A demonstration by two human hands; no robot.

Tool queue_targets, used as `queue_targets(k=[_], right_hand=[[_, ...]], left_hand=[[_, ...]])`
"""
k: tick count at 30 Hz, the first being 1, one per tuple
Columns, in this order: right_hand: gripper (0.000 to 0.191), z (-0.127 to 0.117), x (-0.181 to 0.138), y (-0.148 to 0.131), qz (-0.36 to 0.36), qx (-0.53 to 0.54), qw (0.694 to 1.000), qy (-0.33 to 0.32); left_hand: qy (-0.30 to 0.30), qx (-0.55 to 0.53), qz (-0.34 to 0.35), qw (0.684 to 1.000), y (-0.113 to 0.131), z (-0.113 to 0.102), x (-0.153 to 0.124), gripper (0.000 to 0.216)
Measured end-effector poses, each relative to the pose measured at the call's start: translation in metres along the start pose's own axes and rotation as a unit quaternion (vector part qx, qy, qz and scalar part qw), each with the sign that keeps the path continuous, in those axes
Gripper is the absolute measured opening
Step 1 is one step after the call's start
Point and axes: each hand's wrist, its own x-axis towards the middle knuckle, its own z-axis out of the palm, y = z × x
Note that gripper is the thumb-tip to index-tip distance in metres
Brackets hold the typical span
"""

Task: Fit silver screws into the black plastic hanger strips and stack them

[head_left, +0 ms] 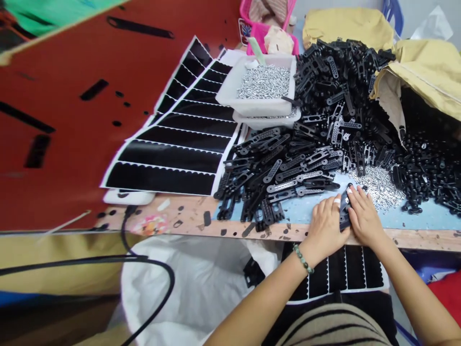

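Observation:
Both my hands are together at the front edge of the table, with a black plastic link piece point(344, 211) between them. My left hand point(326, 221) grips it from the left side. My right hand point(364, 216) presses its fingers onto the same piece from the right. The piece lies lengthwise away from me on a blue sheet point(302, 211), partly hidden by my fingers. Just beyond my hands is a spread of small silver metal parts point(383, 187). To the left lies a pile of assembled black links point(288, 173).
A white tub of silver pins point(264, 81) stands behind the links. A heap of black pieces point(334, 67) rises at the back beside a yellow sack point(428, 72). Small black parts point(432, 173) lie at right. Black sticker sheets point(180, 139) lean against a red panel point(90, 129).

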Motion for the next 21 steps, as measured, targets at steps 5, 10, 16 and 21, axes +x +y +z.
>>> queue_targets(k=[5,10,16,21], right_hand=[[0.047,-0.002,-0.011,-0.002,-0.052,0.16,0.986,0.013],[0.036,-0.015,-0.018,-0.004,0.028,0.259,0.949,0.178],[0.026,-0.027,-0.035,0.01,0.052,0.259,0.938,0.224],[0.027,-0.016,-0.04,0.003,0.015,0.205,0.961,0.183]], left_hand=[[-0.019,-0.009,0.025,0.999,-0.001,-0.005,0.001,0.076],[-0.024,-0.002,0.027,0.999,0.003,-0.005,0.009,0.071],[0.037,-0.068,0.006,0.997,-0.014,-0.04,-0.027,0.069],[0.14,-0.035,-0.122,0.982,-0.059,-0.074,-0.116,0.063]])
